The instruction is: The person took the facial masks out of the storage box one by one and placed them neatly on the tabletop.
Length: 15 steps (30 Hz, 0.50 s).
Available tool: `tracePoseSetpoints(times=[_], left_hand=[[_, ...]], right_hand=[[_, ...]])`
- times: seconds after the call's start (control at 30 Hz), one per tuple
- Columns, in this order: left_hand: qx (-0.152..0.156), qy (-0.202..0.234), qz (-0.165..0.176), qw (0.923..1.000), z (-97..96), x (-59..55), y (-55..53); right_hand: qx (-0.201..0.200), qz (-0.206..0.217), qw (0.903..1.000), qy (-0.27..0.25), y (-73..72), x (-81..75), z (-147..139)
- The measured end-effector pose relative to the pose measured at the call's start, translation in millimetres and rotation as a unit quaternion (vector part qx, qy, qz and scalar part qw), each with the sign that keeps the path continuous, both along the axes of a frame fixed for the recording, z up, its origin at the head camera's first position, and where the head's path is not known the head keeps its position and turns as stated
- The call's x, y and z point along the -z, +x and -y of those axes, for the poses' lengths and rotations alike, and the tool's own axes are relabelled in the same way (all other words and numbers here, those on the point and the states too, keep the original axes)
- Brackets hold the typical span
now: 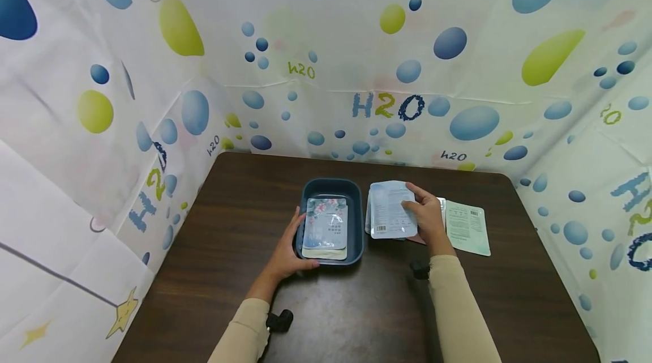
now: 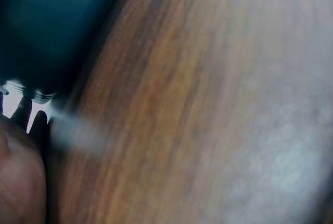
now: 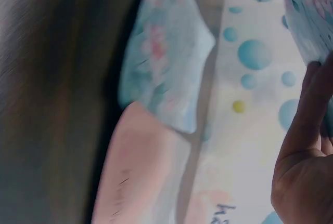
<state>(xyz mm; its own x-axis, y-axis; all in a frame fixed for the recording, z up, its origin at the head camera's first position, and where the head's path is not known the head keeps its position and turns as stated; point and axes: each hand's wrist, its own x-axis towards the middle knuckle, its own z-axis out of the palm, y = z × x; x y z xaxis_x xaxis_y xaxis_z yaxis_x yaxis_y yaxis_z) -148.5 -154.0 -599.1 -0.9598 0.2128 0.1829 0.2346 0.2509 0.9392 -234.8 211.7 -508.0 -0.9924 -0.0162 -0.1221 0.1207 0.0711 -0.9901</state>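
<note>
My left hand (image 1: 286, 254) holds the front left corner of a dark blue tray (image 1: 356, 247), with the thumb along its front and the fingers at its left side. Inside the tray lie stacked sheet mask packets (image 1: 327, 224), the top one blue with pink flowers. My right hand (image 1: 429, 217) pinches the right edge of a pale blue sheet mask packet (image 1: 389, 213), its printed text side up. In the right wrist view this held packet (image 3: 315, 5) shows a flowered underside. Beneath it on the table are another flowered packet (image 3: 161, 52) and a pink packet (image 3: 143, 167).
To the right of my right hand, a pale green packet (image 1: 467, 228) lies flat on the dark wooden table (image 1: 229, 210). A white curtain (image 1: 326, 40) with blue and green spots hangs behind the table and on both sides. Each wrist carries a small black camera (image 1: 279, 321).
</note>
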Motion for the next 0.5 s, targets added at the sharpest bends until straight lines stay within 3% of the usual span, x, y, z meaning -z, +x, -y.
tracePoseSetpoints(times=[0.3,0.5], left_hand=[[-0.006,-0.003,0.006,1.0000,-0.3,-1.5,0.6],[-0.007,-0.007,0.006,0.9999,-1.8,-0.9,0.1]], right_hand=[[-0.095,0.034,0.9897,0.102,8.7,34.7,-13.8],[-0.127,0.008,0.9740,0.187,15.1,42.8,-13.0]])
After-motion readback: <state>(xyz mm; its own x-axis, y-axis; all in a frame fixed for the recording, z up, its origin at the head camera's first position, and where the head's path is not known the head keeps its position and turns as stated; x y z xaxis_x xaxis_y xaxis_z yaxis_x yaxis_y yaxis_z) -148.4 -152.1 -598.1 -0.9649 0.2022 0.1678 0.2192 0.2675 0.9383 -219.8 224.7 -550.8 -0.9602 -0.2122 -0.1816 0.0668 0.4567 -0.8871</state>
